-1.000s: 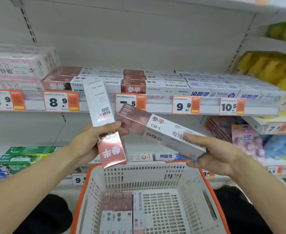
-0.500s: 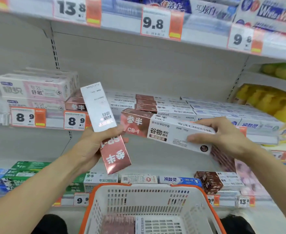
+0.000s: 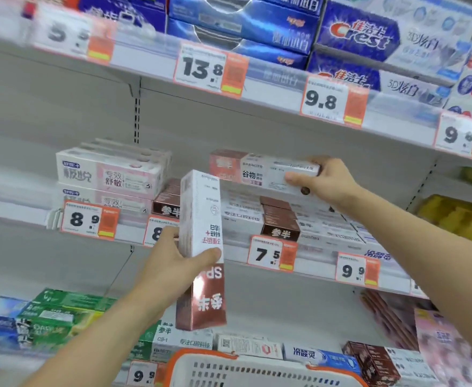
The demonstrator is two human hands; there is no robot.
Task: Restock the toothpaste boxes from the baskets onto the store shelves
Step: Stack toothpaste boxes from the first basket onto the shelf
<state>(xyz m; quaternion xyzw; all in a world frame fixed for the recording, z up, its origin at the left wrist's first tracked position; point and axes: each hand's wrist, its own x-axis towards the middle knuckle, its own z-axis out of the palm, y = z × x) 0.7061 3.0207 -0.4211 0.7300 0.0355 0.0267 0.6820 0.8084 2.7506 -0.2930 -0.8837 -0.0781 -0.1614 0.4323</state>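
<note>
My left hand grips a white and rose-metallic toothpaste box, held upright in front of the middle shelf. My right hand holds a second white and rose box level, above the rows of matching boxes stocked on that shelf over the 7.5 price tag. Only the rim of the white and orange basket shows at the bottom edge; its contents are out of view.
Pink and white boxes are stacked to the left on the middle shelf. Blue Crest boxes fill the upper shelf. Green boxes and other toothpaste lie on the lower shelf. Yellow goods sit at the right.
The view has tilted upward, so the basket has dropped nearly out of sight. My right hand has raised its box up over the stocked rows. My left hand's box stands more upright.
</note>
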